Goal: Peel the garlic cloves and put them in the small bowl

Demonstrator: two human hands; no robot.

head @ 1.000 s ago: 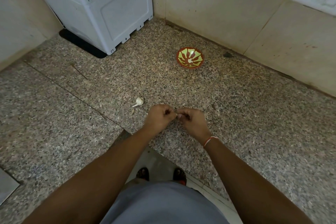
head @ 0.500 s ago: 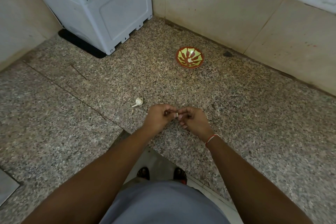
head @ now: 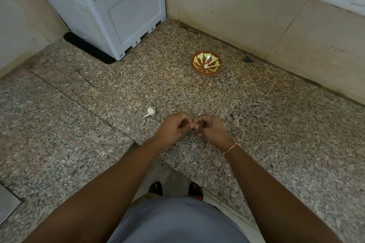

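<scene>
Since a second ago both hands have barely shifted, staying close together over the speckled tabletop [head: 256, 116]. Left hand [head: 174, 128] and right hand [head: 212, 130] both have fingers curled in, pinching a tiny garlic clove [head: 197, 124] between their fingertips. Small bowl [head: 206, 62] with the red and green pattern sits well apart near the wall, with something pale inside. What's left of the garlic bulb [head: 151, 111] lies just left of the hands. 1 white appliance [head: 110, 8] stands in the corner.
</scene>
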